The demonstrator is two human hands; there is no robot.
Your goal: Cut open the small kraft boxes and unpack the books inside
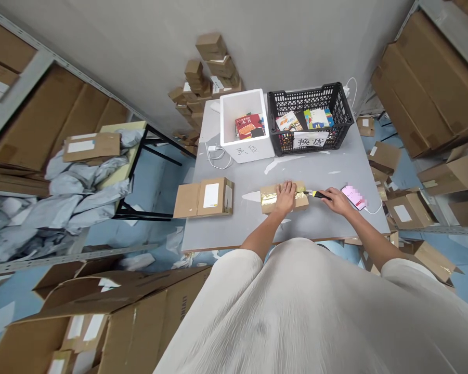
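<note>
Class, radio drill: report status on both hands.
Left hand flat on taped cardboard box. Right hand gripping utility knife, blade at tape. Phone to the right.

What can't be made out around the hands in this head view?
Head view:
Utility knife blade: too small to see where it meets the taped parcel.
Knife's handle end: hidden by the right hand.
Phone screen: blurred by pixelation.
Books in the black plastic crate: lower parts hidden by the crate wall and paper sign.

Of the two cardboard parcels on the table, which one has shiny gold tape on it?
The parcel under the left hand, wrapped with gold tape; the other parcel, further left, shows a white label instead.
</note>
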